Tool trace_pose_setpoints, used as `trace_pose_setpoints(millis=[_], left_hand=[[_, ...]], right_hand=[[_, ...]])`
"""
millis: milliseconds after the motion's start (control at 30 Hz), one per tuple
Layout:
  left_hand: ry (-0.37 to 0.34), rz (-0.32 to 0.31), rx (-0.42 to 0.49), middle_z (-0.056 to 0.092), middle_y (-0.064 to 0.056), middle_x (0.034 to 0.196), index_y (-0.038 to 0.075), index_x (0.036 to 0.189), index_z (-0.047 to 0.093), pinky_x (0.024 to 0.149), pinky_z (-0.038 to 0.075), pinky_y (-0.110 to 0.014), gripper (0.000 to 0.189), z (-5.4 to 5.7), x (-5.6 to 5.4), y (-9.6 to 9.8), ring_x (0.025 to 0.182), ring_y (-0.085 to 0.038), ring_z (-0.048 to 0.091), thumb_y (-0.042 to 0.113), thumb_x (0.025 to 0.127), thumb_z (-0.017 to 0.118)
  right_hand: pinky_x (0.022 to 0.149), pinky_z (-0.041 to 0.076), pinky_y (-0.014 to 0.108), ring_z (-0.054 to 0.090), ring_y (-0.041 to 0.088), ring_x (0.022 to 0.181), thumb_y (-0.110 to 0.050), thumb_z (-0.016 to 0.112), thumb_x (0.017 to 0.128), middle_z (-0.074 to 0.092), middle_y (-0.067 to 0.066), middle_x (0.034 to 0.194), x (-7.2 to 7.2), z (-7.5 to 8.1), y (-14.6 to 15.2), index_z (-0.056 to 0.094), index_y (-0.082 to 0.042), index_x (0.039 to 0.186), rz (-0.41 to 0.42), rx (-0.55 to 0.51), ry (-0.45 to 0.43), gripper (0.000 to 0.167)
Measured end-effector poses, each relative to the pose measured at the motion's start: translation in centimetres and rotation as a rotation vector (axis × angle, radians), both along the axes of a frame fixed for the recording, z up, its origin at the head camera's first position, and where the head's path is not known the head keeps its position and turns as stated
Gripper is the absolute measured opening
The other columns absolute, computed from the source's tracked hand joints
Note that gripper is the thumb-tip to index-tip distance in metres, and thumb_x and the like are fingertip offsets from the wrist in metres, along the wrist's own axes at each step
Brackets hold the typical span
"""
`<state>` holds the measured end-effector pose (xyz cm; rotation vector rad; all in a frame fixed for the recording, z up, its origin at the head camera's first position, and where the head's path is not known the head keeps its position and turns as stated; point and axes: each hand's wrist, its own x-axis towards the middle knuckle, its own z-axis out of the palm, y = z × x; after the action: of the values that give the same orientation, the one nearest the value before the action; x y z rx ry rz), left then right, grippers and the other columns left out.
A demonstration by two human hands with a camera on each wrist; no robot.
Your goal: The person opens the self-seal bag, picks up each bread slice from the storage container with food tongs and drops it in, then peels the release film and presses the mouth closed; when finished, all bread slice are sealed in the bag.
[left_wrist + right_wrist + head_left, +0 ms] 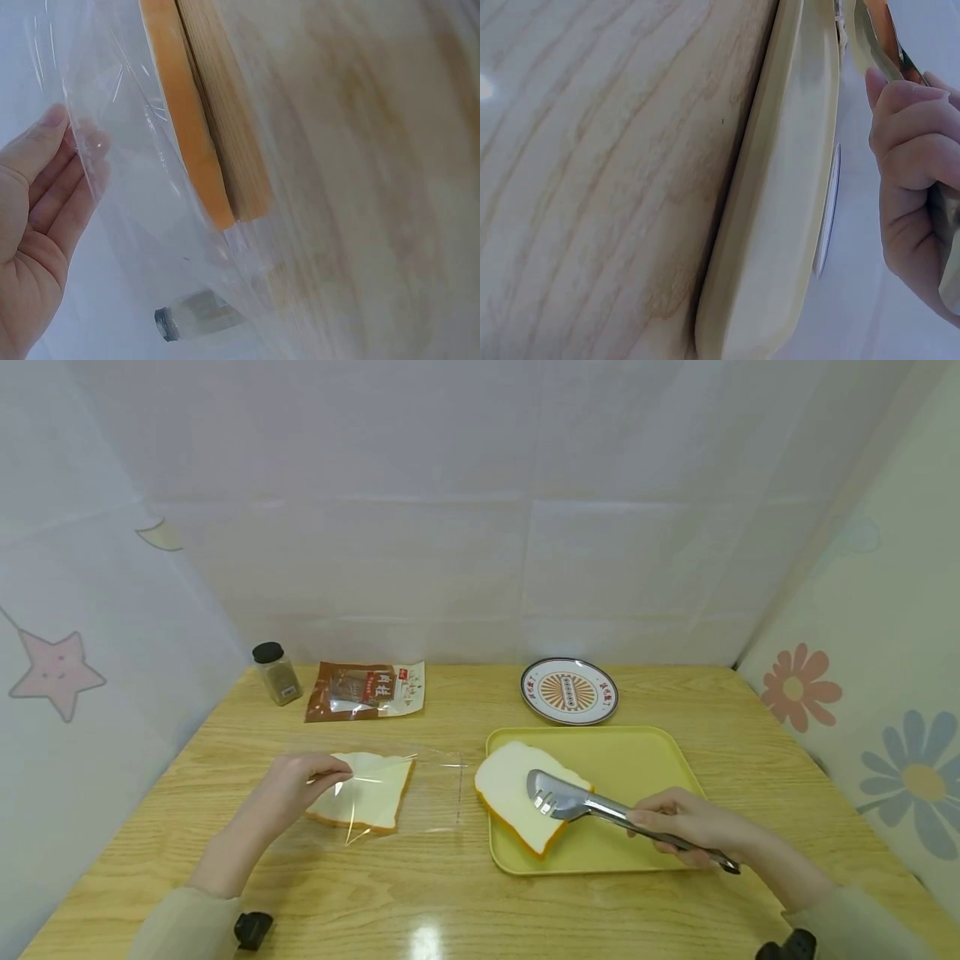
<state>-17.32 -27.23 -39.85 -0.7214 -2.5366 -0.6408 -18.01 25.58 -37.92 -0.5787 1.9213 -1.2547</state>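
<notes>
In the head view my left hand (300,781) pinches the edge of a clear plastic bag (438,793), thumb against fingertips. A white bread slice (378,793) with an orange crust shows through the film on the table. The left wrist view shows the film (120,187) lifted by the fingers beside the crust (187,120). My right hand (686,827) grips metal serving tongs (611,810) around the handle. Their slotted head lies over a second bread slice (506,785), tilted across the left side of the yellow tray (637,852). The tongs' lower arm is hidden there.
A round patterned plate (570,692) stands behind the tray. At the back left are a brown-and-white spice packet (360,692) and a black-lidded jar (277,675). White cloth walls (480,568) enclose the wooden table (360,902).
</notes>
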Motion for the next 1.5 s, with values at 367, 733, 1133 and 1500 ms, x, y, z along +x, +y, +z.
trace_pose_setpoints(millis=[367, 733, 1133, 1500], left_hand=[[-0.006, 0.006, 0.002, 0.071, 0.002, 0.079, 0.011, 0.084, 0.074, 0.060, 0.054, -0.019, 0.010, 0.1, 0.2, 0.0, 0.070, 0.001, 0.061, 0.004, 0.077, 0.074], [0.024, 0.005, 0.010, 0.071, 0.005, 0.078, 0.012, 0.084, 0.074, 0.060, 0.055, -0.019, 0.013, 0.2, 0.4, 0.2, 0.069, -0.005, 0.064, 0.002, 0.075, 0.075], [0.001, 0.001, 0.004, 0.072, 0.002, 0.079, 0.009, 0.084, 0.074, 0.062, 0.057, -0.022, 0.012, 0.3, 0.3, 0.3, 0.069, -0.010, 0.066, 0.000, 0.075, 0.074], [0.043, -0.020, 0.005, 0.071, 0.002, 0.077, 0.008, 0.082, 0.074, 0.060, 0.056, -0.021, 0.013, 0.4, 0.2, 0.2, 0.068, -0.009, 0.066, -0.002, 0.072, 0.076]], right_hand=[[0.028, 0.028, 0.017, 0.032, -0.001, 0.032, -0.024, 0.040, 0.103, 0.042, -0.004, 0.056, -1.8, -0.1, -2.6, 0.054, 0.016, 0.106, 0.083, -0.036, 0.004, 0.043], [0.030, 0.030, 0.015, 0.033, -0.001, 0.033, -0.027, 0.043, 0.102, 0.043, -0.005, 0.055, -2.9, -0.1, -4.5, 0.055, 0.016, 0.105, 0.147, -0.007, -0.031, 0.045], [0.031, 0.032, 0.014, 0.035, -0.002, 0.034, -0.025, 0.044, 0.101, 0.044, -0.006, 0.055, -2.7, 0.7, -4.5, 0.056, 0.016, 0.103, 0.189, 0.010, -0.025, 0.043], [0.032, 0.031, 0.013, 0.033, -0.001, 0.034, -0.029, 0.046, 0.100, 0.044, -0.006, 0.054, -3.7, 0.5, -5.3, 0.057, 0.014, 0.104, 0.203, 0.055, -0.032, 0.044]])
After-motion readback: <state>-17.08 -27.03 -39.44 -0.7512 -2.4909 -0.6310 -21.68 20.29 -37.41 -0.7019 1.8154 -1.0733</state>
